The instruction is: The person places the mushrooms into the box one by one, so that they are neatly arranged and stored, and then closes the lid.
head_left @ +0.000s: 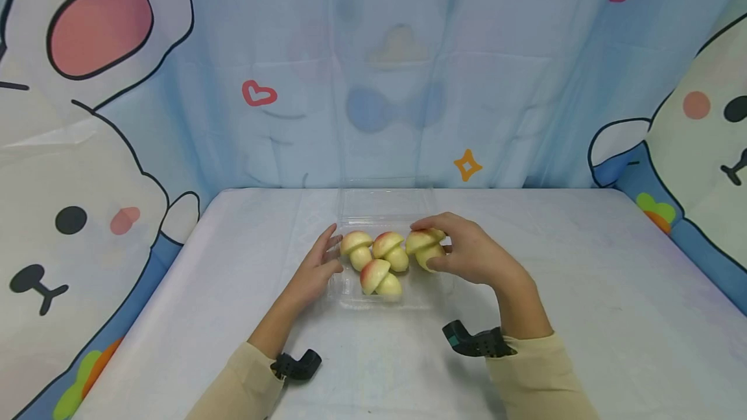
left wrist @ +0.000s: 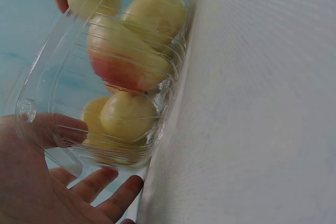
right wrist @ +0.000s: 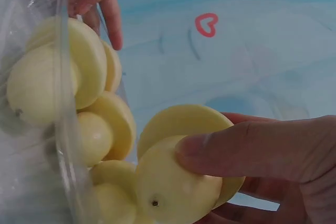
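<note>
A clear plastic box (head_left: 350,293) with its lid (head_left: 385,203) folded back holds several mushroom-shaped pieces (head_left: 380,279), pale yellow with reddish caps. At the box's left side is my left hand (head_left: 312,274), its fingers spread outside the wall and its thumb (left wrist: 65,128) by the rim; firm contact is unclear. My right hand (head_left: 469,251) pinches another mushroom-shaped piece (head_left: 425,248) over the right part of the box. In the right wrist view the thumb presses the stem of that held piece (right wrist: 176,184), with its cap behind; other fingers are partly hidden.
The box stands on a white-covered table (head_left: 583,264), with white cloth on both sides of it. A blue patterned curtain (head_left: 502,83) hangs behind the table's far edge. Black wrist devices (head_left: 475,340) sit at both sleeves.
</note>
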Demonstrator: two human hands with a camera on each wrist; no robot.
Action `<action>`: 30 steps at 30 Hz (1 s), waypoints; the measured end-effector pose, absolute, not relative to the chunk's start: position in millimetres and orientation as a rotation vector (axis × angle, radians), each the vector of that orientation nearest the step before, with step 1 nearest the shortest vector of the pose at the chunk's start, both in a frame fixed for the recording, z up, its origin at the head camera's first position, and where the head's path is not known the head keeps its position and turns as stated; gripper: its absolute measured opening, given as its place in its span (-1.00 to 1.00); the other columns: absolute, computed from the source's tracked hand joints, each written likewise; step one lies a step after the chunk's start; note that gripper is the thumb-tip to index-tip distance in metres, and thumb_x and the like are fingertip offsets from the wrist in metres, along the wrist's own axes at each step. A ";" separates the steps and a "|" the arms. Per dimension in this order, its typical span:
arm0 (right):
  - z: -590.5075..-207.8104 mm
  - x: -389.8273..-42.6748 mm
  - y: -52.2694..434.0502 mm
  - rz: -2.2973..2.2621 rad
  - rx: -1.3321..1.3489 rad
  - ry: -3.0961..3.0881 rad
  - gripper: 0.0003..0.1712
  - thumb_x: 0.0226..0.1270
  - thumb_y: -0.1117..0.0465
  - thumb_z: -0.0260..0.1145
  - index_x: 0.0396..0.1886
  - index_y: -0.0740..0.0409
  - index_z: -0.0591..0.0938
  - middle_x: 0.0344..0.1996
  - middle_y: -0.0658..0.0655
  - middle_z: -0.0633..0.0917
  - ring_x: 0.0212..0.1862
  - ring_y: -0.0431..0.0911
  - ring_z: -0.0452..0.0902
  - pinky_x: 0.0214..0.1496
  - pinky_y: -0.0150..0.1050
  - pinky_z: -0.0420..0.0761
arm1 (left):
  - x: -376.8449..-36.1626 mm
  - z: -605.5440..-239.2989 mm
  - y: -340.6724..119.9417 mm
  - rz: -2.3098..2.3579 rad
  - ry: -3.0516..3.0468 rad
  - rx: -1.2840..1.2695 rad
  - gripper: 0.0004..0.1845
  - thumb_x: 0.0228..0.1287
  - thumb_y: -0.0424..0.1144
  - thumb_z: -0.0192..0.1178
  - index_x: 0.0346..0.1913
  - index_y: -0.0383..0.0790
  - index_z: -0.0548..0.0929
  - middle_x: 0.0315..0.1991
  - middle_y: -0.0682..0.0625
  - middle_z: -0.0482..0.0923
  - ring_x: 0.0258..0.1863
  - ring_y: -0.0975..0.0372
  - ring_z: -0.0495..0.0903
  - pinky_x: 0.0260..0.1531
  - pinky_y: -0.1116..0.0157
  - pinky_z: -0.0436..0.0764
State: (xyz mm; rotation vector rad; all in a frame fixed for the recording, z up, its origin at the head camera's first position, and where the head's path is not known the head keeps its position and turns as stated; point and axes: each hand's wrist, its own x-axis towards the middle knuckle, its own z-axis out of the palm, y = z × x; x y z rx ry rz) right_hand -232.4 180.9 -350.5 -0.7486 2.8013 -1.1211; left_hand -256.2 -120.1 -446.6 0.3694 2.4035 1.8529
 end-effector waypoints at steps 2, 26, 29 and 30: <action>-352.0 -232.5 177.4 -1.073 -0.741 2.800 -0.38 0.17 0.42 0.37 0.30 0.15 0.62 0.27 0.21 0.61 0.28 0.12 0.50 0.18 0.09 0.67 | -256.4 -447.0 -120.2 1.850 2.404 0.365 -0.04 0.16 -0.43 0.01 0.68 -0.16 -0.02 0.60 -0.31 0.16 0.54 -0.23 0.27 0.43 -0.20 0.38; -363.5 -231.6 151.9 -0.870 -0.733 2.813 -0.55 -0.04 0.58 0.22 -0.23 0.07 0.76 -0.14 0.02 0.67 -0.04 0.03 0.60 -0.05 -0.11 0.64 | -254.5 -445.4 -119.3 1.839 2.423 0.375 -0.07 0.19 -0.44 0.00 0.68 -0.17 -0.01 0.59 -0.32 0.17 0.52 -0.23 0.31 0.38 -0.15 0.46; -363.2 -230.8 152.7 -0.880 -0.706 2.791 -0.56 -0.05 0.54 0.31 -0.19 0.07 0.77 -0.13 0.03 0.67 -0.06 0.01 0.58 -0.08 -0.14 0.62 | -254.8 -445.2 -119.3 1.839 2.422 0.382 -0.07 0.19 -0.45 0.00 0.68 -0.18 -0.01 0.59 -0.33 0.17 0.52 -0.24 0.30 0.38 -0.15 0.46; -363.9 -230.6 152.6 -0.884 -0.695 2.786 -0.56 -0.06 0.53 0.34 -0.17 0.06 0.78 -0.13 0.04 0.68 -0.07 0.00 0.56 -0.10 -0.16 0.60 | -254.9 -445.5 -119.4 1.839 2.423 0.384 -0.07 0.19 -0.45 0.00 0.67 -0.19 -0.01 0.59 -0.33 0.17 0.52 -0.24 0.30 0.38 -0.15 0.46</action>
